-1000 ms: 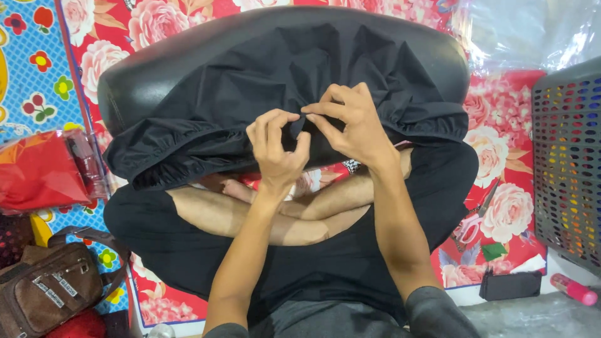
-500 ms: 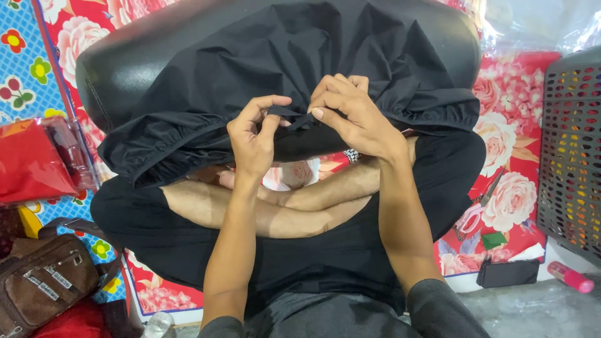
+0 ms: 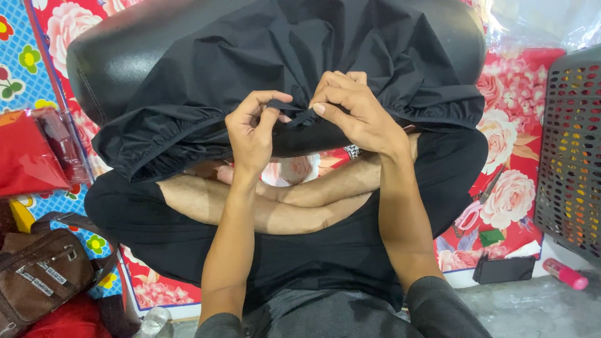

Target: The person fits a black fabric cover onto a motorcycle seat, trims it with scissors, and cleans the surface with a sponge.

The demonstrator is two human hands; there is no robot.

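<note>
A black garment (image 3: pixel 294 62) with a gathered elastic edge lies draped over a black padded cushion (image 3: pixel 125 56) in front of my crossed legs. My left hand (image 3: pixel 253 128) and my right hand (image 3: pixel 350 109) both pinch the garment's gathered edge at its middle, fingertips close together around a small fold of the fabric. My forearms reach up from the bottom of the view.
A red floral mat (image 3: pixel 519 156) covers the floor. Red fabric in clear plastic (image 3: pixel 31 156) and a brown bag (image 3: pixel 41 275) sit at the left. A grey perforated basket (image 3: pixel 573 144) stands at the right, with scissors (image 3: pixel 476 206), a black pouch (image 3: pixel 504 269) and a pink tube (image 3: pixel 566 273) near it.
Both hands have stayed on the garment's edge while the fingers work the fold; the left fingers have curled in closer to the right hand. The view has shifted slightly.
</note>
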